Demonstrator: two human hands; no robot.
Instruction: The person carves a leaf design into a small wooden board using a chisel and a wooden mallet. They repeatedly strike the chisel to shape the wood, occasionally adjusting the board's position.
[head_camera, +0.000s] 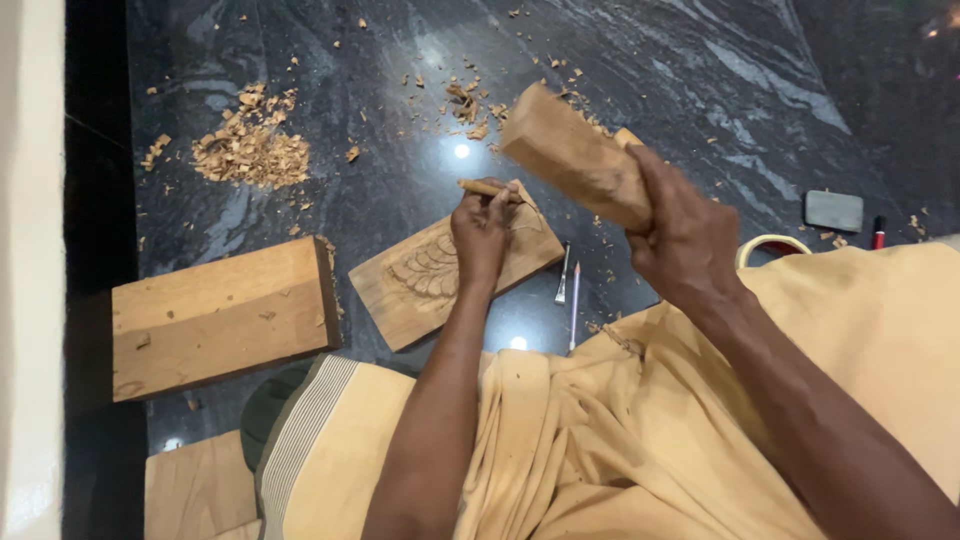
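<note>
- Dark polished stone floor (700, 70), strewn with wood chips (248, 145); carved panel (450, 268) lies flat before the person.
- Left hand (482, 232) is closed round a chisel (484, 187), its tip seemingly on the panel; keep it steady.
- Right hand (682, 232) grips a raised wooden mallet (572, 152); short, square blows suit best.

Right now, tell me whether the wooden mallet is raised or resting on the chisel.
Raised. The right hand holds the wooden mallet tilted in the air, apart from the chisel that the left hand holds against the carved board.

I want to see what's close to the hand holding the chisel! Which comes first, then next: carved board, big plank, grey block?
From the left hand:
1. Carved board, right under it.
2. Big plank, off to the left.
3. Grey block, far right.
</note>
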